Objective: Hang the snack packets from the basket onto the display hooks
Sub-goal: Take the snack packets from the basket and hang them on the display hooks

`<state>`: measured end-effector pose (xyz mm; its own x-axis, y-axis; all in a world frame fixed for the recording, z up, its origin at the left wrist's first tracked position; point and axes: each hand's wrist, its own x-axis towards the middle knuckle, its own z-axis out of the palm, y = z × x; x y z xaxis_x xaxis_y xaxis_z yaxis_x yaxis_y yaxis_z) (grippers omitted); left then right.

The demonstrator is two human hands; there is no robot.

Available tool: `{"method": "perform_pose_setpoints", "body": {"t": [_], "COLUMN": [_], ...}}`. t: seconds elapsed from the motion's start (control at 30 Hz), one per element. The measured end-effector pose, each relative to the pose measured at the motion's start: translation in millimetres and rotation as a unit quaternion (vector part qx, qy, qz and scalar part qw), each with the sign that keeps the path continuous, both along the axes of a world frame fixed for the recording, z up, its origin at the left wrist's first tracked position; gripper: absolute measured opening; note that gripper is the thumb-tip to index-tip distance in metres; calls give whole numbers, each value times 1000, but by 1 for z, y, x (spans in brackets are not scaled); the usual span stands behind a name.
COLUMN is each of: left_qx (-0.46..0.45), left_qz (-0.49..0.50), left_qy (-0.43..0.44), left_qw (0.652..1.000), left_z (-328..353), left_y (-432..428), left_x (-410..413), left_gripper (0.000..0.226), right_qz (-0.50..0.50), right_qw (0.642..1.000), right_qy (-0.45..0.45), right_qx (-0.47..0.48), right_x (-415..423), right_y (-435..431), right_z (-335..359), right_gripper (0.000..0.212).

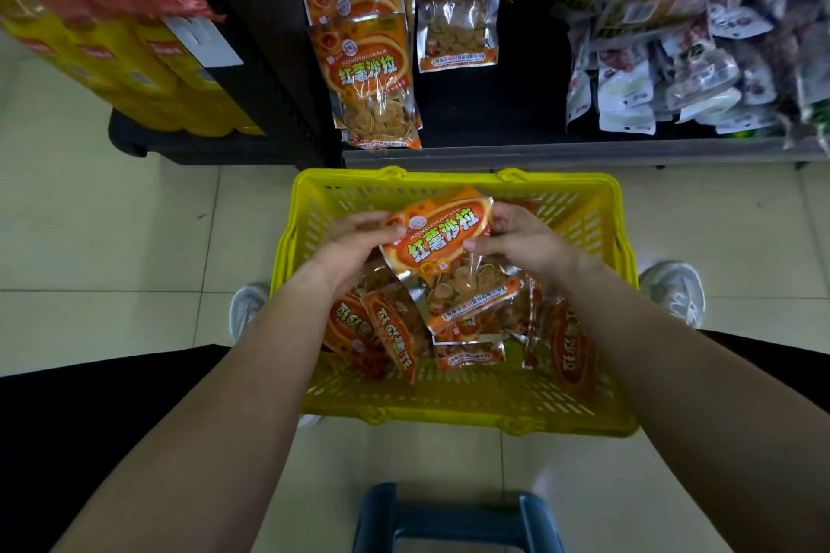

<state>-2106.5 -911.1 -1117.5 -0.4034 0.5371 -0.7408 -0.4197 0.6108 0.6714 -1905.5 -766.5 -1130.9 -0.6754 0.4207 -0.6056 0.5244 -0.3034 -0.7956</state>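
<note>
An orange snack packet (pixel 442 238) with a clear window of chips is lifted over the yellow basket (pixel 449 409), which stands on the floor. My left hand (pixel 355 245) grips its upper left corner, and my right hand (pixel 521 238) pinches its right edge. Several more orange packets (pixel 386 332) lie in the basket under it. Matching packets (pixel 373 72) hang on the black display just beyond the basket, with another column (pixel 458 27) to their right.
Yellow boxes (pixel 134 72) are stacked at the left on a dark base. White and dark packets (pixel 673 76) crowd the right shelf. A grey shelf edge (pixel 584 150) runs behind the basket. A blue stool (pixel 453 516) stands close below me, and my shoes (pixel 673 287) flank the basket.
</note>
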Motion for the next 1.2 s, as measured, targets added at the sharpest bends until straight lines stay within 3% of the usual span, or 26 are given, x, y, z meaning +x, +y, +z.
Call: {"method": "perform_pose_setpoints", "body": {"t": [0.13, 0.27, 0.43, 0.57, 0.67, 0.77, 0.83, 0.93, 1.07, 1.2], "left_qx": [32, 34, 38, 40, 36, 39, 41, 48, 56, 56], "left_qz": [61, 16, 23, 48, 54, 62, 69, 70, 70, 64], "left_qy": [-14, 5, 92, 189, 223, 235, 243, 257, 261, 251], "left_qw": [998, 999, 995, 980, 973, 969, 967, 963, 961, 964], "left_z": [-2, -11, -16, -18, -18, -21, -21, -16, -11, -11], "left_y": [4, -2, -9, -11, -15, -19, -21, -22, -24, -26], "left_x": [1, 5, 3, -16, -23, -22, -22, -22, -24, -25], "left_gripper": [44, 33, 22, 19, 18, 16, 15, 21, 23, 22], "right_qz": [-51, -83, -68, -119, -46, 14, 81, 208, 254, 268], "right_qw": [998, 996, 997, 962, 937, 945, 934, 883, 844, 839], "right_qy": [-29, -18, -13, -159, -211, -213, -228, -259, -271, -253], "right_qx": [16, 10, 28, 185, 274, 247, 263, 333, 388, 401], "right_x": [-3, -8, -16, 4, 21, 14, 5, -1, -5, -16], "right_y": [-10, -18, -22, -11, -8, -13, -19, -32, -44, -46], "right_z": [-14, -26, -34, -64, -84, -95, -104, -117, -125, -124], "right_gripper": [38, 34, 33, 33, 36, 28, 39, 59, 70, 59]}}
